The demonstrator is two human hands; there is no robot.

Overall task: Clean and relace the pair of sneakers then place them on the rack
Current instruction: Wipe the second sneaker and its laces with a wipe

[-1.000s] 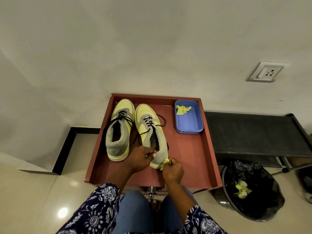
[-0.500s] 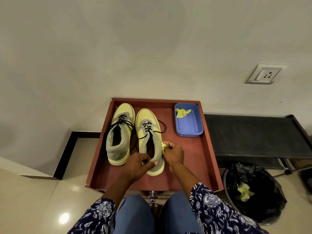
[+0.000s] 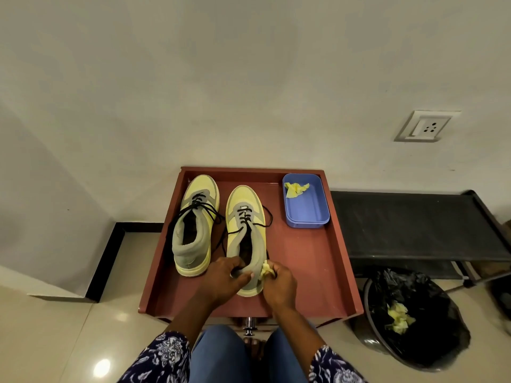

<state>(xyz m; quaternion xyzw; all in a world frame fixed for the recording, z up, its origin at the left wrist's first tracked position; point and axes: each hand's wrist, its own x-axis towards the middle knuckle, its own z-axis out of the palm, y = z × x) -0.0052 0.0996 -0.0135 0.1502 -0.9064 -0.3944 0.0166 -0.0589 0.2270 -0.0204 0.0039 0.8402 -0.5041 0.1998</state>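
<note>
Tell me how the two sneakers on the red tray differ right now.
The left sneaker stands untouched; the right sneaker is gripped at the heel by the left hand while the right hand presses a yellow wipe against it. The left sneaker sits nearer the wall. Both are yellow and grey, with loose black laces.

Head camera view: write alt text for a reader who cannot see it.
A person's left hand grips the heel of a yellow-and-grey sneaker while the right hand presses a crumpled yellow wipe against it. Its twin sneaker and a blue plastic tub share the red-brown tray.
</note>
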